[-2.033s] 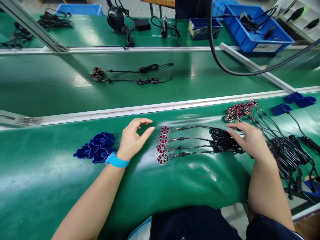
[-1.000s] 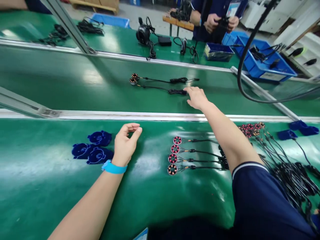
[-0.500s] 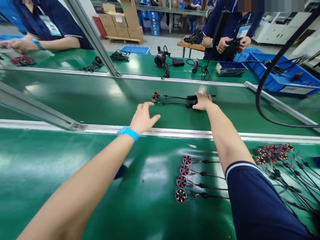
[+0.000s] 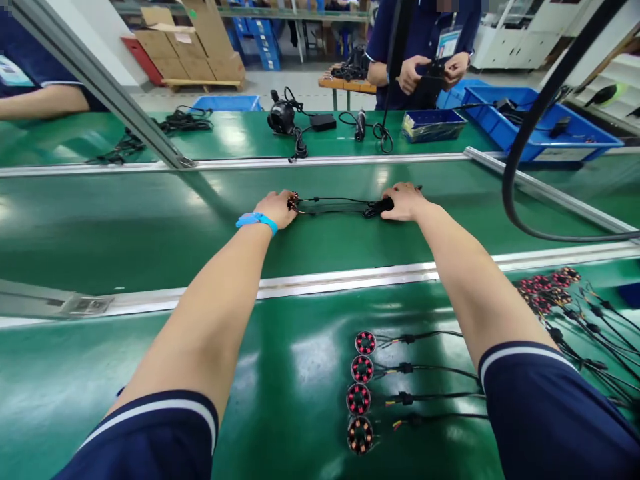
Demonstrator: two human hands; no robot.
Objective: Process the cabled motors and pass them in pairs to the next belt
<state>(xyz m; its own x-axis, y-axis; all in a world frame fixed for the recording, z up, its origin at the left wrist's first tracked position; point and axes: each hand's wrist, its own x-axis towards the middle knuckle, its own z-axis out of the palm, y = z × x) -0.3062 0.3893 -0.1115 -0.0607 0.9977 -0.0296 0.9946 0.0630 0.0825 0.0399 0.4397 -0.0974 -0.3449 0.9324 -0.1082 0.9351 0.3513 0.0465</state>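
Checking status, left to right: got the pair?

Looks like it. Left hand [image 4: 277,208] closes thumb and fingers round the coil rings [image 4: 293,200]; two leads [image 4: 343,199] run right from there to the cable bundles [image 4: 373,210], gripped by the right hand [image 4: 404,201]. Can't tell if any of it is off the far strip [image 4: 330,243].

What's done, what's left?

Nearer than the hands, below the gap between them: four wired rings [image 4: 361,369] lined up on the near bench [image 4: 300,427], cables heading right until the right arm hides them. I'd call that set laid out. The held pair isn't over there. Well right of the right hand, near side: a heap of coil parts [image 4: 547,290], looser than the line.

Pose?

Left arm reaches forward over the white rail [image 4: 345,276], hand angled inward at the rings. Right arm reaches over it too, palm down, fingers forward, thumb nearer. Hands well apart, about level, one at each end of the pair.
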